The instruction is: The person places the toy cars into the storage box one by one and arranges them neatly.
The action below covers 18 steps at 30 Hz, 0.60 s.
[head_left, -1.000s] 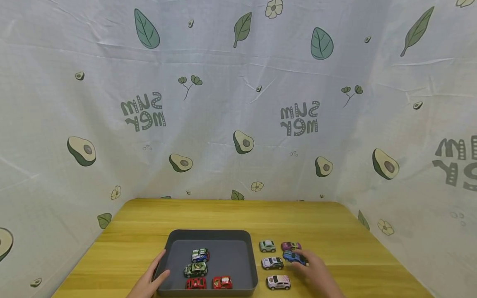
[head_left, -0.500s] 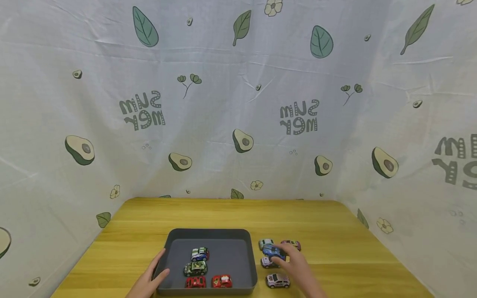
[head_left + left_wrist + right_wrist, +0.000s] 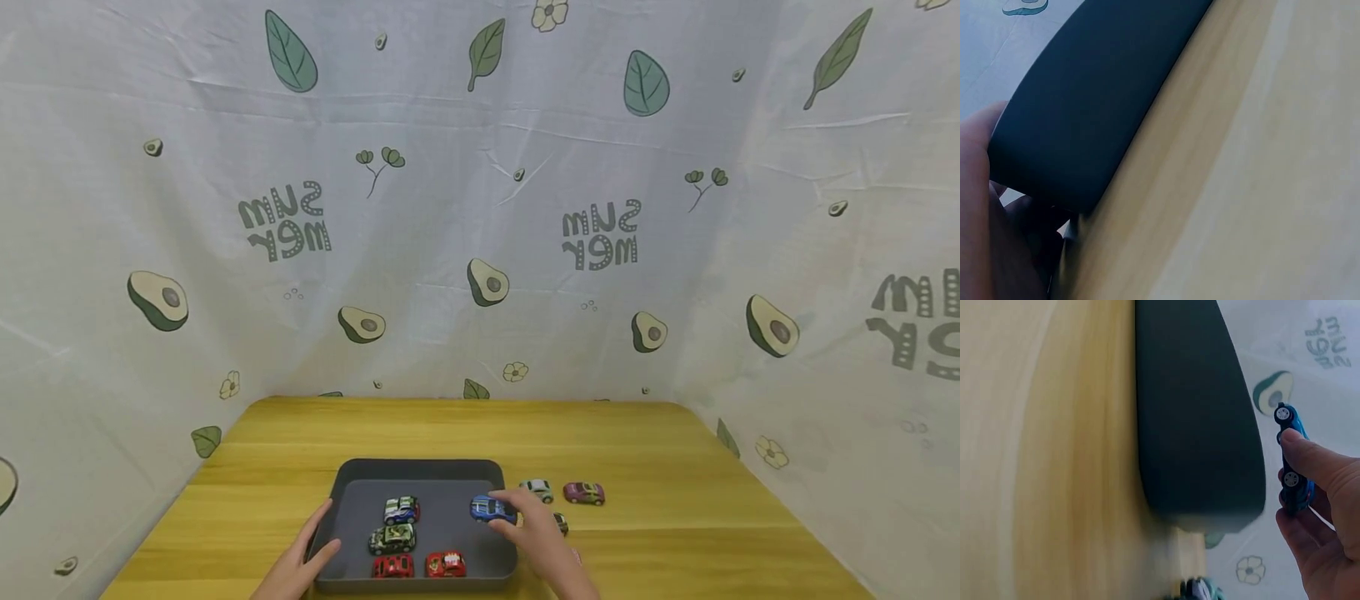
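A person's right hand (image 3: 536, 532) pinches a small blue toy car (image 3: 487, 507) between thumb and fingers, above the right side of a dark grey rectangular tray (image 3: 450, 490). The left hand (image 3: 298, 562) grips the tray's near-left corner. Inside lie four toy cars (image 3: 392, 540), two red; others (image 3: 584, 493) stand rightward on the yellow wooden surface (image 3: 675, 517).

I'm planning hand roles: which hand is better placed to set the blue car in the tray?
Right hand, likely: it holds the blue car over the tray; the left hand holds the tray's left edge.
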Tool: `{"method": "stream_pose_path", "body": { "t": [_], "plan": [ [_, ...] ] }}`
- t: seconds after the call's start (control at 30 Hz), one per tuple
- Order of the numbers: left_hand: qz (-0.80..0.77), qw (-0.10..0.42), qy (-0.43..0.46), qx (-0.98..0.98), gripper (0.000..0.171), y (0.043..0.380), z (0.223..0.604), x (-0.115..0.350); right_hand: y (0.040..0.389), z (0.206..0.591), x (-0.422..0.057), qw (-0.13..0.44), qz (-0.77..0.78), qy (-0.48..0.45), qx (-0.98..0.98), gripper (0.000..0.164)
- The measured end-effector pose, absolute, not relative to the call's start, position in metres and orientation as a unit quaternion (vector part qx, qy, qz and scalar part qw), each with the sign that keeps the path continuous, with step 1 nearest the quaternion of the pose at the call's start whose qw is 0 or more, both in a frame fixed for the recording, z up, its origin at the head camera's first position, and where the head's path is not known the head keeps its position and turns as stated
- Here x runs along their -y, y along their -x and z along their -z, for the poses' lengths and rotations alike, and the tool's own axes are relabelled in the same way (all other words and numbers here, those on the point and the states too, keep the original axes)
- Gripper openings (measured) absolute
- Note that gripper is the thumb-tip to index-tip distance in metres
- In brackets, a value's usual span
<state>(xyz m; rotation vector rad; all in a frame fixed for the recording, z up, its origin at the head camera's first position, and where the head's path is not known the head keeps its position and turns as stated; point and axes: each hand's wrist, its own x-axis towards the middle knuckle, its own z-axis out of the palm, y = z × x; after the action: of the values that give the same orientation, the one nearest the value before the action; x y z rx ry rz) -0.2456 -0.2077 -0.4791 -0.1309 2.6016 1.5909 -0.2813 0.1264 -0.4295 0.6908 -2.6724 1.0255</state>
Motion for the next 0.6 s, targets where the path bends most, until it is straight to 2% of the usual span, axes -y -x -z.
{"method": "stream_pose_path", "body": {
  "t": [0.1, 0.6],
  "plan": [
    [-0.518, 0.046, 0.047, -0.853, 0.076, 0.246, 0.479, 0.208, 0.285, 0.434, -0.115, 0.096, -0.337, -0.25, 0.903, 0.034],
    [-0.513, 0.042, 0.043, -0.856, 0.076, 0.246, 0.479, 0.209, 0.299, 0.444, -0.079, 0.015, -0.3, -0.263, 0.917, 0.03]
  ]
}}
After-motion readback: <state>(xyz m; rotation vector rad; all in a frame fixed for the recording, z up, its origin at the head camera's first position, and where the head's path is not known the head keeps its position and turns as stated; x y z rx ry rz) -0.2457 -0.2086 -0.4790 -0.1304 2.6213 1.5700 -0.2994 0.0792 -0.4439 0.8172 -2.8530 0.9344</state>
